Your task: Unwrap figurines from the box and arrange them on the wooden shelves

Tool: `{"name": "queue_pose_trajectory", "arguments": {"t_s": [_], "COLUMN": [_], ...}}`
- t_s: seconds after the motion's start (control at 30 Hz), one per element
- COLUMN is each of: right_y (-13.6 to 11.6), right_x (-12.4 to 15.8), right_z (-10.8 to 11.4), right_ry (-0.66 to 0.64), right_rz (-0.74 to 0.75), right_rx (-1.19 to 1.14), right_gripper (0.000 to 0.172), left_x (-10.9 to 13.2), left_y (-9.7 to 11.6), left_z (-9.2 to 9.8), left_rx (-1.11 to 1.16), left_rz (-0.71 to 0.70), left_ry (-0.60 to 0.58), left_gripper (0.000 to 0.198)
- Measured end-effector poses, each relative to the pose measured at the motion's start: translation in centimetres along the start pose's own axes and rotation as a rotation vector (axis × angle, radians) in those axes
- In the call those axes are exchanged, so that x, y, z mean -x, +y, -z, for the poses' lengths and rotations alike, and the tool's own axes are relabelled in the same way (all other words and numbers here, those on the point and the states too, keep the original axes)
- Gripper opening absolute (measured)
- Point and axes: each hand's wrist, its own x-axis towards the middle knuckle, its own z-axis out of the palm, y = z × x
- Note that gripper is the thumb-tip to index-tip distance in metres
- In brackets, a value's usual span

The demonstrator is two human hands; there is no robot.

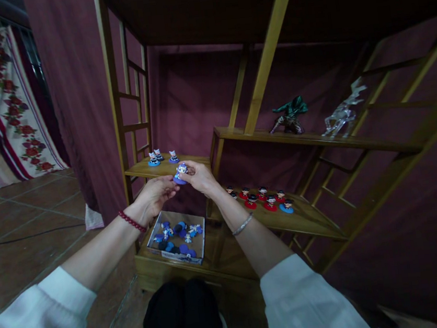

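Note:
A small white-and-purple figurine [182,171] on a round purple base is held up between my hands, above the left shelf's front edge. My right hand [198,177] is closed around its right side, with the thumb across its front. From the left, my left hand [157,193] has its curled fingertips at the rim of the base. Below them, a shallow open box [201,250] holds several blue, purple and white figurines and loose round bases. Behind my hands, similar white figurines on round bases, such as one figurine [173,157], stand on the left shelf [138,168].
On the lower right shelf [315,221] stand several dark-haired figurines [270,201], mostly on red bases. A green-caped figure [291,116] and a clear deer-like ornament [342,113] occupy the upper right shelf [377,141]. A wooden post [269,53] slants between the compartments.

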Motion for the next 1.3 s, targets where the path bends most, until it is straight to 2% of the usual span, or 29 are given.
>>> {"name": "queue_pose_trajectory", "arguments": {"t_s": [0.27,0.5,0.77,0.97,1.17,1.3], "right_y": [-0.9,-0.5,-0.2,0.7,0.6,0.6], "right_x": [-1.0,-1.9,-2.7,-3.9,-4.7,-5.2], "right_z": [0.3,0.7,0.6,0.2,0.0,-0.1], "right_ry": [-0.035,-0.024,0.013,0.045,0.056,0.072], "right_rz": [-0.046,-0.039,-0.044,-0.053,-0.075,-0.094], "right_rx": [-0.091,-0.015,0.042,0.088,0.143,0.182], "right_gripper": [0.037,0.037,0.034,0.035,0.027,0.028], "left_x": [-1.2,-2.0,-2.9,-4.2,-6.2,-7.7], "left_y": [0.3,0.5,0.4,0.4,0.5,0.7], "left_z": [0.1,-0.1,-0.6,-0.7,0.1,0.8], "left_rx": [-0.051,-0.083,-0.15,-0.347,-0.617,-0.784], "left_rz": [-0.052,-0.063,-0.153,-0.245,-0.419,-0.413], "left_ry": [-0.013,-0.009,-0.022,0.062,0.053,0.106], "left_gripper": [0.028,0.026,0.015,0.024,0.016,0.02]}}
